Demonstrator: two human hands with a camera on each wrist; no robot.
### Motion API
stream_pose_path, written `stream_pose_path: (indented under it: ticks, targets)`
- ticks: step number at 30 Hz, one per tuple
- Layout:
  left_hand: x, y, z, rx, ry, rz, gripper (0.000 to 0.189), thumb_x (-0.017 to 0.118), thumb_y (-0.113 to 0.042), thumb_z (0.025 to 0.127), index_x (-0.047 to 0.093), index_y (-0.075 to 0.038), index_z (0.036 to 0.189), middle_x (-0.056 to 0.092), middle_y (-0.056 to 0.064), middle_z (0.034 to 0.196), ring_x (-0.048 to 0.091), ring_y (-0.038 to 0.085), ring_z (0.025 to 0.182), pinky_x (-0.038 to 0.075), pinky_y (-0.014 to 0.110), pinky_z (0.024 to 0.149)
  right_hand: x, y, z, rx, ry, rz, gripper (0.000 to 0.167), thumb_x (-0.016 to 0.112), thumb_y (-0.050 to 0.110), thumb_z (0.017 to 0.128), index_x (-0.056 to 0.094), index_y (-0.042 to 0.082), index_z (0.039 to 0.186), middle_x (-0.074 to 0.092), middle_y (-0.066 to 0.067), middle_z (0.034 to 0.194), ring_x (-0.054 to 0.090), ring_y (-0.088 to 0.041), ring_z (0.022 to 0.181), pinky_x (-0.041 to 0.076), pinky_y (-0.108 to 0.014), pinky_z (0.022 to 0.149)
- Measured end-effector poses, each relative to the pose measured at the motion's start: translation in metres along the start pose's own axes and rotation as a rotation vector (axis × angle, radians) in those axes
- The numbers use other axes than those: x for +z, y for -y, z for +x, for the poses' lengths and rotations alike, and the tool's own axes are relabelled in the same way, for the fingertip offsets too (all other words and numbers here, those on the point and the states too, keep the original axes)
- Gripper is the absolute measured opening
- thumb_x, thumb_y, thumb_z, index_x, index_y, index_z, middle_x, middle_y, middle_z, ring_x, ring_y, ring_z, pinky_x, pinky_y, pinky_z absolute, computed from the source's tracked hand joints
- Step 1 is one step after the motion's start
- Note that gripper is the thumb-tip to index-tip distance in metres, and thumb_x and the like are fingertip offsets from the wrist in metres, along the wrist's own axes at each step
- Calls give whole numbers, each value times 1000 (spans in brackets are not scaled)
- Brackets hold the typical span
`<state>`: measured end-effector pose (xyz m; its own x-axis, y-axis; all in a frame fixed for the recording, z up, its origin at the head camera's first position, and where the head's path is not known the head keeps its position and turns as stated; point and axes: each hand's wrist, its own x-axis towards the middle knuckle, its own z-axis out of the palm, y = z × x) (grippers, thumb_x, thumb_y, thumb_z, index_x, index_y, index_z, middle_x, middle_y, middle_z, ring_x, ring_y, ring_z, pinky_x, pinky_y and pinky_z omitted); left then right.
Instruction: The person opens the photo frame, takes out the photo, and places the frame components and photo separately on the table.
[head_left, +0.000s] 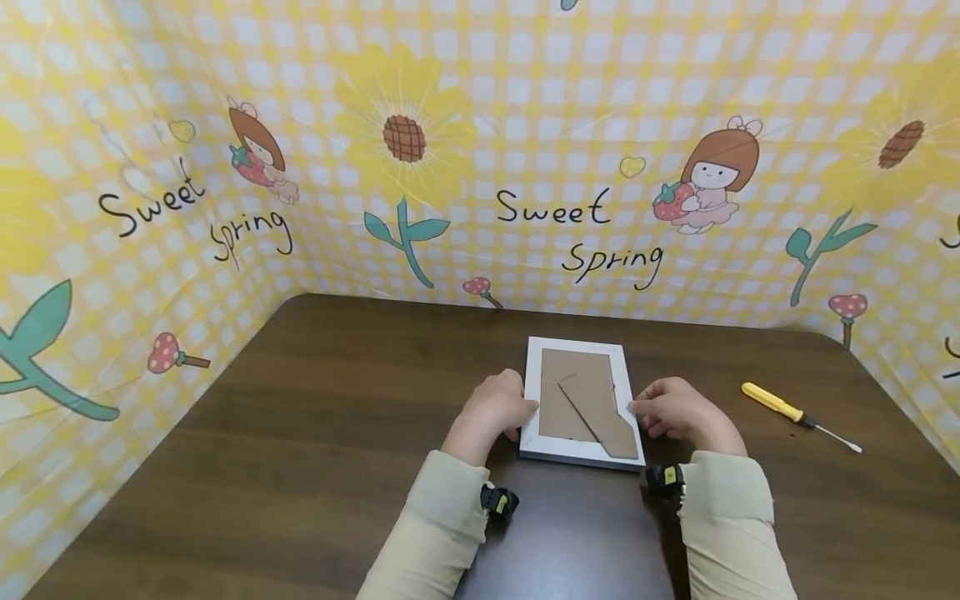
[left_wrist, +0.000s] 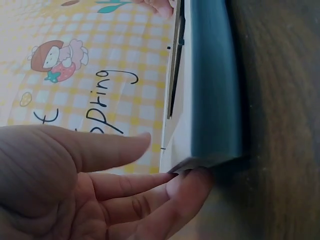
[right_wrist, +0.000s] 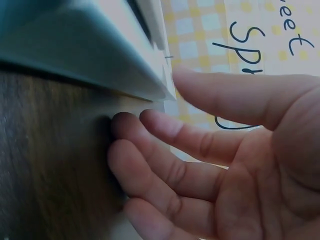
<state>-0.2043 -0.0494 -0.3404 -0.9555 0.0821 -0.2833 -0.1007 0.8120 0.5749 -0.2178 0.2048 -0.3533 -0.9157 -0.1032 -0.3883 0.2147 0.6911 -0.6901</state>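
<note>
A white picture frame (head_left: 530,425) lies back side up on the table, showing its brown backing board (head_left: 558,412). A stand leg (head_left: 621,440) of the same brown board reaches over the lower right border, with a dark slanted gap along its edge. My left hand (head_left: 491,408) is at the frame's left side. In the left wrist view its fingertips (left_wrist: 192,182) touch the frame's side, and the thumb stands a little apart. At the opposite side, my right hand (head_left: 678,410) has its thumb at the edge, while its other fingers (right_wrist: 150,160) hang loosely curled beside it.
A screwdriver (head_left: 798,415) with a yellow handle lies on the dark wooden table (head_left: 315,467), to the right of my right hand. Behind and to the left hangs a yellow checked cloth (head_left: 450,167) with printed flowers and words, meeting the table's edges.
</note>
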Motion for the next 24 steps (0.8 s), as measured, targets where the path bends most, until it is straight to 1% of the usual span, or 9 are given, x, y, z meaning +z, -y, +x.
stream_pose_path:
  ticks: [5, 8, 10, 16, 19, 24]
  targets:
    - [4, 0, 1, 28, -15, 41, 12, 64, -10, 94, 64, 2, 91, 63, 10, 68, 68, 24, 57, 50, 33, 62, 3, 1, 3, -17, -11, -12, 19, 65, 12, 95, 58, -3, 102, 63, -10, 86, 63, -22, 75, 47, -33, 67]
    - [5, 0, 2, 39, -21, 61, 8, 64, -6, 92, 65, 2, 90, 62, 9, 62, 67, 24, 56, 48, 31, 58, 3, 2, 4, -21, -19, -30, 15, 64, 11, 95, 59, -3, 99, 62, -11, 85, 63, -22, 74, 47, -33, 67]
    - [5, 1, 3, 48, -25, 65, 8, 65, -6, 91, 65, 2, 87, 62, 9, 60, 66, 24, 56, 48, 31, 59, 4, 3, 4, -25, -26, -42, 13, 64, 10, 95, 60, -3, 96, 62, -11, 84, 62, -22, 74, 47, -34, 67]
    - [3, 4, 3, 70, -32, 61, 10, 65, -6, 91, 63, 0, 84, 62, 8, 61, 67, 24, 58, 50, 33, 65, 5, 9, 5, -39, -41, -63, 12, 63, 8, 95, 58, -3, 93, 60, -12, 88, 60, -24, 77, 47, -33, 68]
    - [4, 3, 2, 66, -33, 65, 10, 65, -6, 92, 64, 1, 84, 62, 8, 62, 65, 24, 58, 49, 32, 63, 7, 9, 5, -39, -48, -56, 12, 63, 8, 94, 58, -3, 92, 59, -13, 88, 59, -24, 77, 49, -34, 69]
    - [12, 0, 2, 75, -44, 66, 10, 66, -6, 91, 65, 2, 85, 62, 9, 65, 60, 22, 58, 48, 31, 59, 7, 5, 3, -49, -64, -54, 14, 64, 8, 93, 55, -3, 90, 55, -11, 83, 54, -21, 73, 48, -32, 65]
